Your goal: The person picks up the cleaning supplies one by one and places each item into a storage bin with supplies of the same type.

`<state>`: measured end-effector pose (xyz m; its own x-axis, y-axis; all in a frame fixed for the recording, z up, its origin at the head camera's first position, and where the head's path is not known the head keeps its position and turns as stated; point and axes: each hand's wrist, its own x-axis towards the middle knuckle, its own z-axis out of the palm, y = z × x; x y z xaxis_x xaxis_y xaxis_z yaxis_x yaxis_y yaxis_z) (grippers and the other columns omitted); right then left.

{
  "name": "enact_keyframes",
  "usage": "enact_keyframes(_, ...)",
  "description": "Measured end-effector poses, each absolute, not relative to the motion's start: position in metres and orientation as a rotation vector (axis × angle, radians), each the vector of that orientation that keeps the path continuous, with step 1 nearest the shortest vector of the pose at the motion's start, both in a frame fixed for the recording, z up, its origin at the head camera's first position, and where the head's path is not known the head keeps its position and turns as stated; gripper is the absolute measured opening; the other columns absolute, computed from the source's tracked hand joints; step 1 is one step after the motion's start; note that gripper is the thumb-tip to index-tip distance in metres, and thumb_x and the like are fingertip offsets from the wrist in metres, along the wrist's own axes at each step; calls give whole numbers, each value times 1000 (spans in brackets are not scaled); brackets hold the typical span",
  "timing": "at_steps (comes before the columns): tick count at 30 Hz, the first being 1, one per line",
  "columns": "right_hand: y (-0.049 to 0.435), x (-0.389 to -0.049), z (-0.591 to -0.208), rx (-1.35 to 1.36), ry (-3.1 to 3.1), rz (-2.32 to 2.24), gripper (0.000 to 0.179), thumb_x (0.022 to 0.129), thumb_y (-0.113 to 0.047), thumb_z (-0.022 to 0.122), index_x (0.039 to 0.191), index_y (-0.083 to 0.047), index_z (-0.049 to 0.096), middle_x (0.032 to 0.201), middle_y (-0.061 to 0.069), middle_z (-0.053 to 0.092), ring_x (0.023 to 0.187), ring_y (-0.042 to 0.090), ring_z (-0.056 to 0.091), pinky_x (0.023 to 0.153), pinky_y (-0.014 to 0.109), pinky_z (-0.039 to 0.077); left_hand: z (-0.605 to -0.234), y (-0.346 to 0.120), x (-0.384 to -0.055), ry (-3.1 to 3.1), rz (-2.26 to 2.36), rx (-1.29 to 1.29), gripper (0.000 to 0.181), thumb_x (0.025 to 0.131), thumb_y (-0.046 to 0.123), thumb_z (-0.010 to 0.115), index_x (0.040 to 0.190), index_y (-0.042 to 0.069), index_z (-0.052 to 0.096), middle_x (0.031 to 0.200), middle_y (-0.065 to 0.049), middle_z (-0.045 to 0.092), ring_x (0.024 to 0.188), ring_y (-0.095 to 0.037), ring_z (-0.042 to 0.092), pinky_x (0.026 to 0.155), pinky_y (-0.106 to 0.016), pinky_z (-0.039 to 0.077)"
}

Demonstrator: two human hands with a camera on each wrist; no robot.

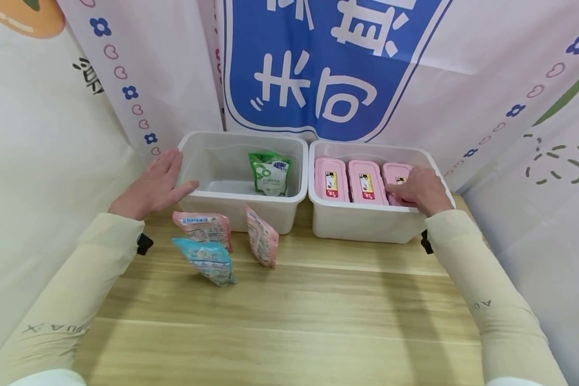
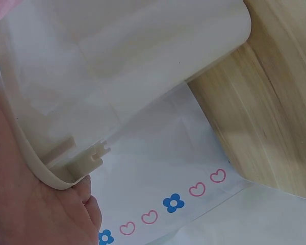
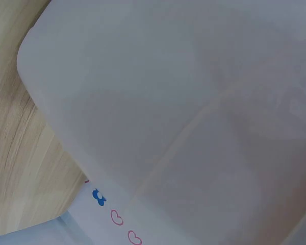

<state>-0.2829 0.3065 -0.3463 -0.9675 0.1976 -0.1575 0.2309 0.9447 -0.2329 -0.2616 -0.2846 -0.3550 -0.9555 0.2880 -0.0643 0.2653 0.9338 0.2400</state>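
Observation:
My left hand (image 1: 155, 185) rests at the left rim of the left white bin (image 1: 236, 201), fingers straight and thumb spread. In the left wrist view that hand (image 2: 51, 204) lies along the bin's rim at a corner. Inside this bin stands a green-and-white pouch (image 1: 271, 174). The right hand (image 1: 422, 187) reaches over the right white bin (image 1: 362, 222) and grips the rightmost pink lidded box (image 1: 396, 172), thumb across its lid. Its other fingertips are hidden. Two more pink boxes, one on the left (image 1: 331, 179) and one in the middle (image 1: 366, 182), stand beside it.
On the wooden table (image 1: 289, 321), before the left bin, stand two pink pouches, one left (image 1: 205, 228) and one right (image 1: 261, 236), and a blue pouch (image 1: 208, 261). Printed cloth (image 1: 149, 69) hangs behind the bins and along both sides.

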Motion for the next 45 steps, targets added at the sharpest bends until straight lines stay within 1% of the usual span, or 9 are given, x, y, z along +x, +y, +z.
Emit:
enact_keyframes(6,314,-274,-342,265,2935,-512,52,93,-54,71,87,-2,67,60,2,45,57,20,53,52,29,37,-357,-284,-260,2993,356,424,100,106,66,35,167,0,-8,176,-21,-16,164,-46,-7,133,-67,1)
enact_keyframes(14,320,-261,-326,155,2917,-464,53,97,-56,68,92,-4,63,65,2,43,60,20,50,54,29,38,-357,-285,-261,3005,344,440,99,106,63,38,167,-2,-6,176,-24,-10,164,-47,-4,133,-67,3)
enact_keyframes(18,323,-253,-318,41,2963,-365,66,96,-60,66,107,5,61,79,14,54,72,28,55,59,33,42,-355,-285,-260,3005,334,441,98,106,62,38,167,-3,-5,176,-25,-9,164,-47,-3,133,-67,3)
enact_keyframes(22,329,-246,-312,-69,2994,-287,82,96,-60,66,132,13,55,109,32,65,93,40,61,74,47,54,-355,-285,-261,2999,319,442,98,107,62,37,166,-4,-6,176,-26,-10,164,-48,-5,133,-67,2)
enact_keyframes(24,331,-242,-308,-110,3000,-267,88,96,-59,66,143,14,49,128,39,62,108,48,61,88,59,57,-356,-285,-261,2998,314,443,98,107,62,36,166,-4,-6,176,-27,-10,164,-48,-4,133,-67,2)
enact_keyframes(28,337,-235,-304,-182,3005,-258,101,96,-60,66,153,17,36,146,46,47,132,60,50,110,74,45,-356,-285,-261,3002,316,444,98,107,62,37,166,-4,-6,176,-26,-10,164,-48,-4,133,-67,2)
enact_keyframes(31,341,-230,-303,-204,3005,-283,105,96,-62,65,159,14,27,153,46,39,138,62,43,112,77,40,-356,-285,-261,3004,320,442,98,107,62,37,166,-3,-6,176,-26,-10,164,-47,-5,133,-67,2)
enact_keyframes(37,350,-221,-308,-215,3012,-315,109,97,-66,61,168,-4,7,165,38,22,142,61,35,111,81,37,-356,-285,-260,3007,334,440,99,106,64,36,167,-2,-6,176,-25,-10,164,-46,-5,133,-66,2)
enact_keyframes(45,357,-217,-325,-298,3118,-269,102,102,-65,52,169,-3,5,168,35,17,149,57,27,120,78,29,-356,-285,-261,3005,322,437,98,106,62,37,167,-2,-6,176,-24,-11,164,-47,-4,133,-66,3)
